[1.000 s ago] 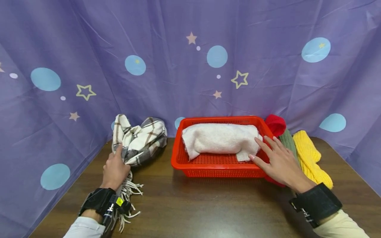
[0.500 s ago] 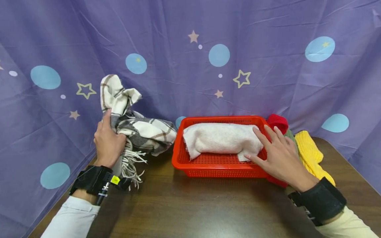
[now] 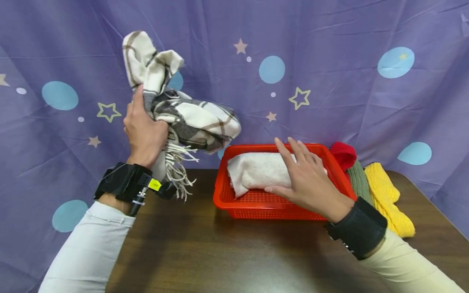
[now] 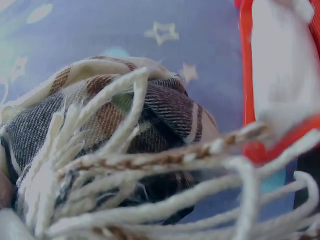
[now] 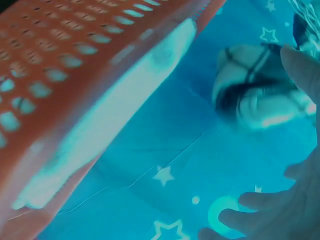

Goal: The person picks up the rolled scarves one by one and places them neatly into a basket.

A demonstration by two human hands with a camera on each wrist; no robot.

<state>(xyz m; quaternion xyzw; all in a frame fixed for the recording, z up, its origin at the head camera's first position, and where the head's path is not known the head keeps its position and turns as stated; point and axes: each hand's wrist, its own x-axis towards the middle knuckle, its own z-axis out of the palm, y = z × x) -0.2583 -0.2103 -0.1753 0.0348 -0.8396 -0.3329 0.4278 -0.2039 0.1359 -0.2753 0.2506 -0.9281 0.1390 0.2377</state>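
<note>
Lifting a plaid scarf [image 3: 205,116] to the left of the red basket [image 3: 249,212], we are holding it in the air, higher than the basket's rim, with the left hand [image 3: 144,132] wrapping thumb and fingers round its bunched middle, the far fingertips hiding from view. The right hand [image 3: 311,183] is hovering over the red basket, fingers spreading loosely and holding nothing, above the white cloth [image 3: 258,173] lying inside. We are judging the scarf light, soft and limp, its woolly weave probably gripping well and hardly risking damage, though its dangling fringe [image 3: 179,156] could be catching on an edge. The bunched middle is looking like the best hold, the loose end nearest the red basket perhaps needing a second hand underneath. Compared with the frame from a second ago, which is showing the scarf resting on the table [image 3: 234,252] left of the red basket, we are now carrying it aloft, while the right hand is shifting inward from the basket's right end.
</note>
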